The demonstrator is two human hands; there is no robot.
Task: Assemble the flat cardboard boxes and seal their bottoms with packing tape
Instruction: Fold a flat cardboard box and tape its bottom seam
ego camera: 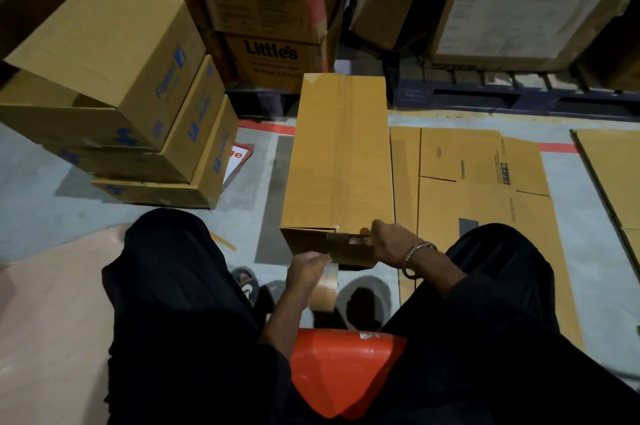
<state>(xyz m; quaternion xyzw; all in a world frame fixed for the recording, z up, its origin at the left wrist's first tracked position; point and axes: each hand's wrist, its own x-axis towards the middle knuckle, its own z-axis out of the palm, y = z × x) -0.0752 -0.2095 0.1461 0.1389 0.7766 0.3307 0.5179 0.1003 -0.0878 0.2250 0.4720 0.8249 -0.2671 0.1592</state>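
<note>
Left hand [306, 265] pinches a strip of brown packing tape [327, 287] between curled fingers, just below the near end of the assembled cardboard box [339, 154]; the tape roll itself is hard to make out, as the strip hangs in shadow above the floor. Right hand [389, 244] is curled against the box's near right corner, fingers gripping the edge; what the fingertips press there is hidden in the dark recess of the near face. A metal bracelet [415, 253] sits on the right wrist. The box lies lengthwise on the grey floor [41, 189], between the person's knees at its near end, its long upper face plain tan with a glossy tape band running down the middle seam. Its far end reaches a blue pallet [485, 99]. Flat, unassembled cartons [485, 182] lie on the floor touching the box's right side, partly covered by the right leg. Stacked assembled boxes [131, 106] stand to the left, cut off by the frame edge. An orange stool [343, 369] shows between the thighs.
</note>
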